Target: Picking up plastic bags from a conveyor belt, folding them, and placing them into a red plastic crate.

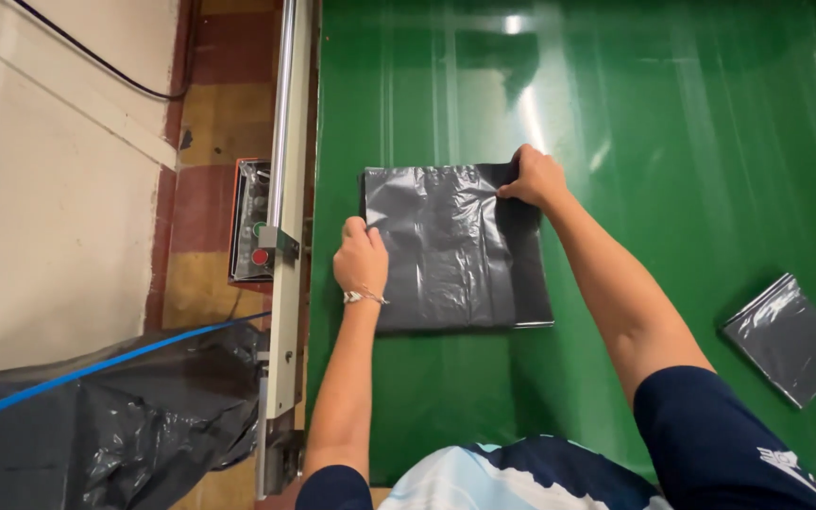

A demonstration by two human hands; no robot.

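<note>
A worker's two bare hands press on a folded black plastic bag (pixel 450 247) lying flat on a glossy green bench (pixel 672 142), seen from a camera worn on the head. The left hand (pixel 361 257), a thin bracelet (pixel 364 297) at its wrist, rests on the bag's left edge with its fingers (pixel 355 227) curled together over the plastic, near the bench's left border. The right hand (pixel 535 178) reaches to the bag's far right corner, where its fingers (pixel 512 185) are pinched shut on the top layer of plastic; a darker, smoother strip of the bag runs down the right side below that grip. The bag sits in the left half of the bench, its near edge straight and its surface creased and shiny. Well apart from it, toward the right edge of the bench, lies a second folded black bag (pixel 790 337), turned at an angle and untouched. A metal rail (pixel 283 189) borders the bench on the left, and just beside it a small control box (pixel 251 219) carries a green button and a red button. Beyond the rail is a tiled floor (pixel 214 113), a pale wall (pixel 49 189) with a dark cable along it, and a heap of crumpled black plastic sheeting (pixel 115 425) crossed by a blue line. The worker's dark blue sleeves and light patterned shirt fill the bottom of the view.
</note>
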